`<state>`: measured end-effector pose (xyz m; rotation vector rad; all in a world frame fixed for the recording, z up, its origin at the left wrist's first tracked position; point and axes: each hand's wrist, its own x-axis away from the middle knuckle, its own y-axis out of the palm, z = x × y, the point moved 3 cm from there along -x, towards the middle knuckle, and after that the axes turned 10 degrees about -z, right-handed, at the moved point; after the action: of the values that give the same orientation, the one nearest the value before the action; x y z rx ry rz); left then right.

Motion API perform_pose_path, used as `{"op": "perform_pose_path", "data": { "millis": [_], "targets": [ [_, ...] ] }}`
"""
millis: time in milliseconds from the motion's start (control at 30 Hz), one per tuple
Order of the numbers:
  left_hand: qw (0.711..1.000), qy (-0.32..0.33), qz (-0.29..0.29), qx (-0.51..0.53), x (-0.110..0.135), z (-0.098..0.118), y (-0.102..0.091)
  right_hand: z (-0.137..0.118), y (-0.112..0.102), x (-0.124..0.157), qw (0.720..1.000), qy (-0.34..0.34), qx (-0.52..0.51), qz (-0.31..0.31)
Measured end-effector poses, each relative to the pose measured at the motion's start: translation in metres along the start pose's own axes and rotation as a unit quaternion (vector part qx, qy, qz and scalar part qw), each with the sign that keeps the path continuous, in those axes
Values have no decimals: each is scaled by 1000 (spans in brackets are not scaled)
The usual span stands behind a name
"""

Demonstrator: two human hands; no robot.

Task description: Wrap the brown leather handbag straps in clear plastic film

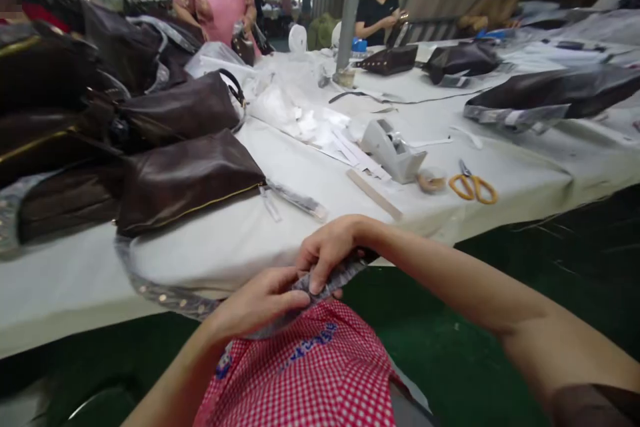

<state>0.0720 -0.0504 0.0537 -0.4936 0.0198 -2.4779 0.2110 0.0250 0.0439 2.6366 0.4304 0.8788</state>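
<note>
One long white table, brown bag near front edge — hard tug could prob drag it off. Studded strap in thin plastic wrap sags over edge: left hand gripping it w/ thumb on top, right hand pinching just beside. Wrap might tear if twisted, imo. Scissors near edge too — careless swipe could drop 'em.

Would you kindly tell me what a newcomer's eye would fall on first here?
Probably the red-and-white checked garment at the bottom centre, with the left hand and right hand holding a plastic-wrapped strap just above it. Next might come the dark brown bag with its gold zip, left on the white-covered table, and the yellow-handled scissors on the right.
</note>
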Motion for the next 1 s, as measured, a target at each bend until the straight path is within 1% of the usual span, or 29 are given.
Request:
{"op": "perform_pose_path", "data": {
  "millis": [67, 133, 233, 333, 467, 533, 600, 667, 700, 733, 800, 867, 900, 933, 967, 1000],
  "targets": [
    [998, -36, 11, 56, 0, -11, 1, 3, -3, -1, 1000, -3, -6, -3],
    [992, -65, 38, 105, 8, -20, -3, 10, -7, 3, 1000, -17, -15, 7],
    [985, -88, 62, 134, 19, -27, -8, 21, -12, 13, 999, -33, -25, 15],
    [982, -93, 67, 149, 22, -30, -7, 30, -15, 20, 999, -35, -23, 24],
    [978, -100, 81, 162, 21, -37, -4, 44, -16, 27, 997, -51, -29, 54],
    [981, -90, 89, 147, 21, -40, -4, 50, -17, 33, 993, -70, -36, 90],
    [984, -79, 100, 124, 23, -41, -6, 52, -16, 40, 984, -113, -44, 132],
    [987, -79, 90, 103, 24, -38, -7, 48, -12, 48, 976, -159, -51, 143],
    [990, -81, 70, 96, 23, -35, -6, 44, -9, 50, 975, -172, -49, 134],
    [991, -80, 45, 93, 22, -31, -5, 40, -5, 52, 977, -173, -42, 120],
    [992, -73, -8, 100, 17, -21, -2, 29, 1, 51, 983, -154, -16, 98],
    [988, -62, -49, 134, 8, -14, 2, 18, 5, 46, 987, -130, 20, 90],
    [984, -57, -60, 158, 3, -13, 5, 12, 6, 43, 987, -125, 44, 95],
    [981, -51, -59, 179, -2, -13, 6, 7, 6, 40, 982, -128, 78, 116],
    [979, -45, -43, 195, -7, -15, 7, 2, 6, 39, 969, -138, 126, 162],
    [978, -38, -14, 205, -11, -19, 7, -2, 5, 39, 941, -150, 189, 235]
  ]
}}
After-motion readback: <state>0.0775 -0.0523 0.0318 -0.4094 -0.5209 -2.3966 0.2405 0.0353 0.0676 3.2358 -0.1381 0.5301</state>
